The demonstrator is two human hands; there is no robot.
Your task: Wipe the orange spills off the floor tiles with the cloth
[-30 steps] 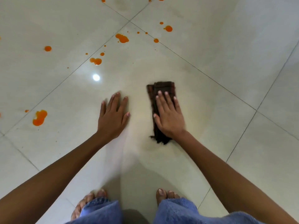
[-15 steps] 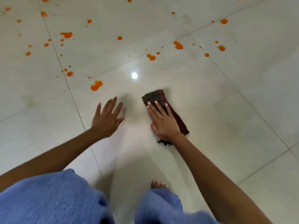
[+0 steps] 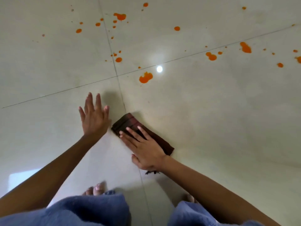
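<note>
At centre frame, a dark brown folded cloth (image 3: 129,123) is laid flat on the pale floor tiles (image 3: 211,119) and is pressed down by the right hand (image 3: 146,150), fingers straight and slightly parted. Just left of it, the left hand (image 3: 94,118) is held with fingers straight and spread wide; contact with the tile cannot be told. Orange spills (image 3: 145,77) are scattered across the upper frame, the nearest blot apart from the cloth, above it. Bare toes (image 3: 96,190) and blue trousers (image 3: 89,209) are seen at the bottom edge.
</note>
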